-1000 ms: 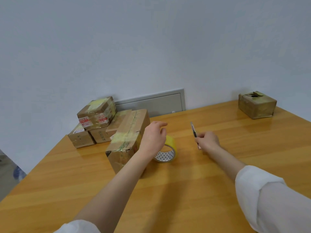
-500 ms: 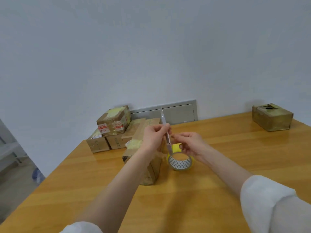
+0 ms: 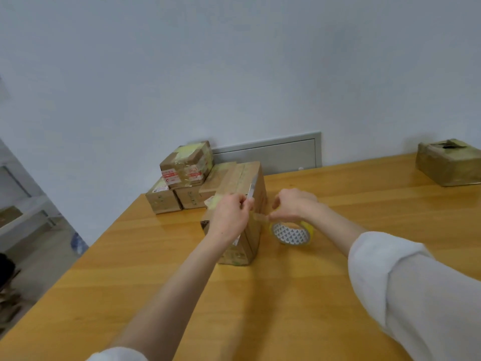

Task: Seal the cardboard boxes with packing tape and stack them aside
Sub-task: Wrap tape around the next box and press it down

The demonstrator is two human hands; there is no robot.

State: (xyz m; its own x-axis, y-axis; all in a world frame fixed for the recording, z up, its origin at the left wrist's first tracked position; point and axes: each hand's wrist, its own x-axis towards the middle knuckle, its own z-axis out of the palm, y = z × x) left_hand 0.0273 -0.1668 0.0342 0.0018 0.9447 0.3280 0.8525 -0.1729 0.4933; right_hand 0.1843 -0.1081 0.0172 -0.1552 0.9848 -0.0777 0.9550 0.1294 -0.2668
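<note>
Left hand (image 3: 229, 214) grips a slim cutter (image 3: 251, 187), blade up, over the long cardboard box (image 3: 240, 178) at mid-desk (image 3: 286, 295). Right hand (image 3: 294, 205) pinches a tape strip (image 3: 260, 218) above the yellow tape roll (image 3: 291, 233), which lies just right of the box. Taped boxes (image 3: 182, 178) are stacked far left.

Left hand (image 3: 229, 216): blade (image 3: 251, 187); right hand (image 3: 294, 205): tape (image 3: 290, 234)
</note>
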